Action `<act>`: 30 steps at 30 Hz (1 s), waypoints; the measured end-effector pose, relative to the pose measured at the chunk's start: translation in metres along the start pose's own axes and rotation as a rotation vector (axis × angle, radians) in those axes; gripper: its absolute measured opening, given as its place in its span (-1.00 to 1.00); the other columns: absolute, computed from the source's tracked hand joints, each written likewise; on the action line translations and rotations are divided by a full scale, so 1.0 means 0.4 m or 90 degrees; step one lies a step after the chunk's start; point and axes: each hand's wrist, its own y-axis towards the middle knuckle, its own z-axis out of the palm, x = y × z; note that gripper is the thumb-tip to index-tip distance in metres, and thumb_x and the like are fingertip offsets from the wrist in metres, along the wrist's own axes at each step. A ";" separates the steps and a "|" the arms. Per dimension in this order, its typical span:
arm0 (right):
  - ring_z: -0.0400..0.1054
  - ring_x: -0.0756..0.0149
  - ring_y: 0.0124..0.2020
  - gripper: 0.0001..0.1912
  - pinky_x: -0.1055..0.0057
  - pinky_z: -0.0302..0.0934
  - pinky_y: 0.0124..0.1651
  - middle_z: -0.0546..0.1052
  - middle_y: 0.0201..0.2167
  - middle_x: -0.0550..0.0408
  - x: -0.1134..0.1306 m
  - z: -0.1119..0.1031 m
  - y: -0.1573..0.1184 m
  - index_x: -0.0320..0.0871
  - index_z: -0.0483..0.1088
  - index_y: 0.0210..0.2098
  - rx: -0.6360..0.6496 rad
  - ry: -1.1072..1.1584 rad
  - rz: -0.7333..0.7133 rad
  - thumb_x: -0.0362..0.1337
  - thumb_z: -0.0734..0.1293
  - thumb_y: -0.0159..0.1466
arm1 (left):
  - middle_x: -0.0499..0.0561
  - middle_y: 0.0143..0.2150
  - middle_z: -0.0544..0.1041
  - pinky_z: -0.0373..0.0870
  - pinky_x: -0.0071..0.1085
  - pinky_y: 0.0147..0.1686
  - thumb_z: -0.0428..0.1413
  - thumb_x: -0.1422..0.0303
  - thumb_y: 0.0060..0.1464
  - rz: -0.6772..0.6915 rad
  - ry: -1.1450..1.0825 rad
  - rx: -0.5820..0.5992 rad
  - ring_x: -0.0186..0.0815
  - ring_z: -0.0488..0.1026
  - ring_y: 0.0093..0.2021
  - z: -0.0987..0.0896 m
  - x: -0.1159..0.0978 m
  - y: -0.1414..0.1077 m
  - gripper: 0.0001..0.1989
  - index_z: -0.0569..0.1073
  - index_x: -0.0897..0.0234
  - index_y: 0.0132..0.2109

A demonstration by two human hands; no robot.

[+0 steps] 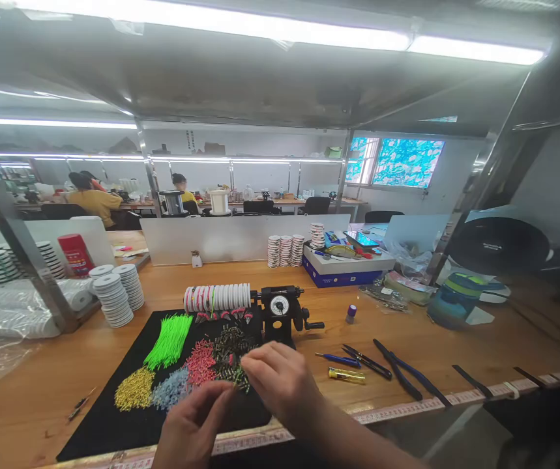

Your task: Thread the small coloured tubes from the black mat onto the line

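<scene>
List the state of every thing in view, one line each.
Left hand, raised over the mat, fingers pinched; anything held is too small to tell.
Right hand, raised beside the left, fingers curled.
Dark small pieces, loose heap just beyond the right hand.
Black mat, flat on the bench.
Bright green strands, loose bundle on the mat.
White spools, lined up on the dial winder's spindle.
Pliers, lying closed on the bench.
</scene>
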 end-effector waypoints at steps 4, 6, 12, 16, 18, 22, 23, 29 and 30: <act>0.43 0.22 -0.23 -0.76 0.32 0.25 -0.11 0.61 -0.26 0.00 -0.073 0.034 0.153 -0.18 0.49 -0.30 0.032 -0.061 0.027 -0.36 0.23 0.45 | -0.04 -0.23 0.66 0.36 -0.40 -0.09 0.18 0.18 0.20 0.212 0.200 -0.105 -0.20 0.56 -0.17 -0.032 -0.069 0.118 -0.79 0.62 0.19 -0.24; 0.44 0.22 -0.17 -0.81 0.34 0.23 -0.06 0.60 -0.23 0.01 -0.102 0.060 0.224 -0.19 0.49 -0.29 0.042 -0.070 0.060 -0.36 0.27 0.43 | 0.00 -0.21 0.67 0.34 -0.36 -0.05 0.16 0.21 0.22 0.244 0.237 -0.133 -0.17 0.56 -0.14 -0.043 -0.099 0.173 -0.80 0.62 0.21 -0.22; 0.48 0.26 -0.24 -0.88 0.40 0.22 -0.20 0.62 -0.29 0.04 -0.147 0.124 0.336 -0.22 0.53 -0.29 0.111 -0.098 0.179 -0.39 0.34 0.36 | 0.07 -0.26 0.68 0.35 -0.33 -0.15 0.11 0.27 0.24 0.246 0.341 -0.159 -0.13 0.58 -0.21 -0.054 -0.119 0.274 -0.77 0.63 0.27 -0.22; 0.50 0.27 -0.29 -0.90 0.35 0.30 -0.19 0.62 -0.34 0.08 -0.155 0.128 0.357 -0.23 0.53 -0.28 0.191 -0.114 0.220 -0.37 0.36 0.35 | 0.03 -0.29 0.68 0.34 -0.32 -0.20 0.11 0.32 0.22 0.234 0.394 -0.160 -0.15 0.58 -0.24 -0.053 -0.096 0.301 -0.80 0.64 0.23 -0.25; 0.51 0.27 -0.27 -0.90 0.31 0.35 -0.15 0.62 -0.32 0.08 -0.155 0.121 0.368 -0.23 0.53 -0.25 0.229 -0.128 0.226 -0.35 0.36 0.36 | 0.02 -0.30 0.67 0.33 -0.32 -0.22 0.12 0.32 0.22 0.233 0.417 -0.164 -0.15 0.57 -0.24 -0.052 -0.085 0.304 -0.80 0.64 0.22 -0.27; 0.51 0.25 -0.21 -0.87 0.23 0.38 -0.07 0.61 -0.30 0.07 -0.150 0.109 0.395 -0.24 0.52 -0.29 0.300 -0.157 0.213 -0.33 0.36 0.38 | 0.05 -0.28 0.67 0.32 -0.30 -0.21 0.12 0.30 0.22 0.230 0.462 -0.168 -0.10 0.57 -0.20 -0.048 -0.072 0.297 -0.79 0.64 0.23 -0.27; 0.51 0.25 -0.20 -0.85 0.22 0.39 -0.06 0.60 -0.30 0.07 -0.150 0.109 0.401 -0.24 0.51 -0.30 0.313 -0.162 0.207 -0.33 0.36 0.39 | 0.06 -0.28 0.67 0.32 -0.29 -0.21 0.13 0.30 0.22 0.227 0.471 -0.169 -0.09 0.57 -0.20 -0.046 -0.070 0.296 -0.79 0.64 0.23 -0.28; 0.52 0.20 -0.20 -0.85 0.17 0.38 -0.03 0.60 -0.34 0.02 -0.171 0.116 0.402 -0.27 0.50 -0.38 0.309 -0.103 0.145 -0.42 0.36 0.34 | 0.04 -0.26 0.67 0.36 -0.30 -0.21 0.09 0.25 0.25 0.231 0.499 -0.157 -0.12 0.59 -0.21 -0.058 -0.048 0.288 -0.75 0.63 0.21 -0.26; 0.52 0.18 -0.18 -0.89 0.18 0.37 -0.01 0.61 -0.31 -0.02 -0.173 0.111 0.388 -0.28 0.52 -0.35 0.283 -0.078 0.135 -0.43 0.37 0.33 | 0.02 -0.25 0.67 0.38 -0.30 -0.21 0.08 0.24 0.25 0.243 0.498 -0.145 -0.13 0.59 -0.22 -0.066 -0.041 0.278 -0.75 0.63 0.19 -0.23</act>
